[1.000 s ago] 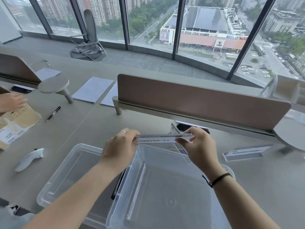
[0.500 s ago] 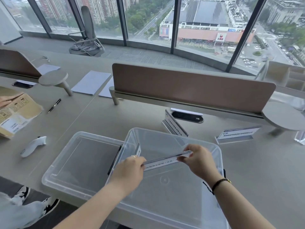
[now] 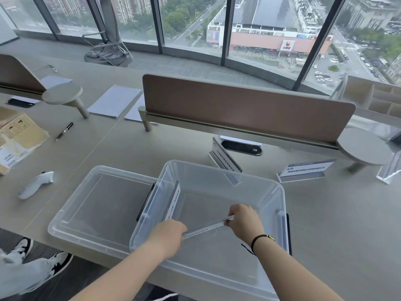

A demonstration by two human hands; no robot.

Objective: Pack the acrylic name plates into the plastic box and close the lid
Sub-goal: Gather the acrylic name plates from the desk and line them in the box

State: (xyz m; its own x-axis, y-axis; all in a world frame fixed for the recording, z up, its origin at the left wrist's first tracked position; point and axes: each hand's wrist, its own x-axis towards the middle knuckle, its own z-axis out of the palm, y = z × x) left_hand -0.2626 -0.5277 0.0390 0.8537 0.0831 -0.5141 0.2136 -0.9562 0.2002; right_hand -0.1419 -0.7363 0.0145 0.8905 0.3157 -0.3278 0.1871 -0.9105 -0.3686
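since earlier: both hands have sunk from above the box rim to deep inside it, the held plate now tilted.
lid (image 3: 104, 205): lies open side up at the desk's near edge, touching the box's left wall.
stored plate (image 3: 173, 203): leans on that left wall; the incoming plate could knock it flat.
left hand (image 3: 168, 236): pinched on the plate's lower end.
name plate (image 3: 206, 228): edge-on; may slip or scratch.
right hand (image 3: 244, 222): clamped on the higher end.
plastic box (image 3: 280, 192): near desk's front edge.
loose plates (image 3: 226, 159): two behind the box, unpacked.

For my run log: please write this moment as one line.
phase: packing | hands: left hand and right hand hold name plate inside plastic box | lid: off, beside box
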